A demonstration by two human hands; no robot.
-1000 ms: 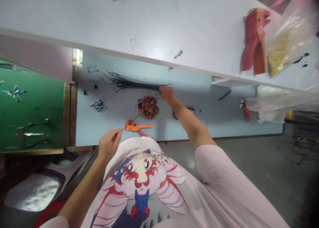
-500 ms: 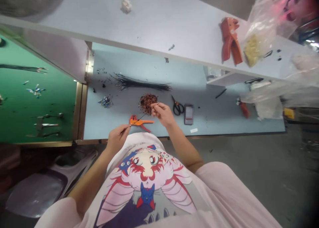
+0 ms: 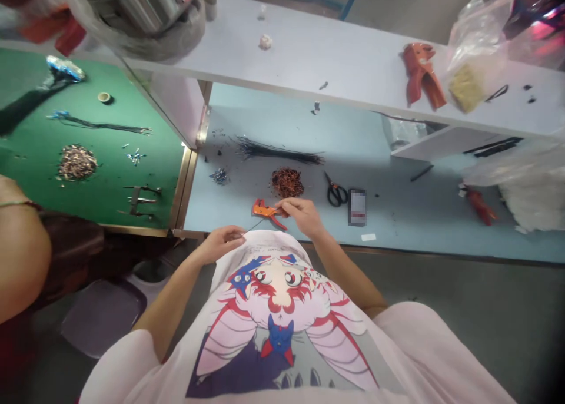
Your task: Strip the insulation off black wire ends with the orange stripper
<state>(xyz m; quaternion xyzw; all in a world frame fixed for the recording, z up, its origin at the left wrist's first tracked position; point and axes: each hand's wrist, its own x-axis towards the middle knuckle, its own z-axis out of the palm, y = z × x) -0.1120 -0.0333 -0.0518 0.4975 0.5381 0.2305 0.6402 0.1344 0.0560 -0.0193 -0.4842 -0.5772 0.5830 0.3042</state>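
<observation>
keep the strand straight and the grip light

a thin dark wire [image 3: 254, 227] slants across the near edge of the blue table [image 3: 406, 209], toward that edge's left corner. the left hand [image 3: 223, 243], at the near edge, appears clamped on it, thumb and fingers curled round. the right hand [image 3: 302, 215] is a little farther in, its fingertips by the handles of the orange stripping tool [image 3: 262, 209]; whether they are closed on the wire, on a handle or on nothing, i cannot tell.

for good handling here, i would pinch the wire close to the end being worked, so that it does not bend or wander, and hold it firmly without kinking it. a straight line between the two hands should make it easier to control. it seems wise to keep the fingers clear of the tool's jaws, and the wire clear of the shirt [image 3: 282, 310] just beside it, where it could snag. the copper-coloured heap [image 3: 288, 182] is near the tool, toward the far edge, so loose bits might cling; the bundle of dark wires [image 3: 282, 153] lies beyond it.
</observation>
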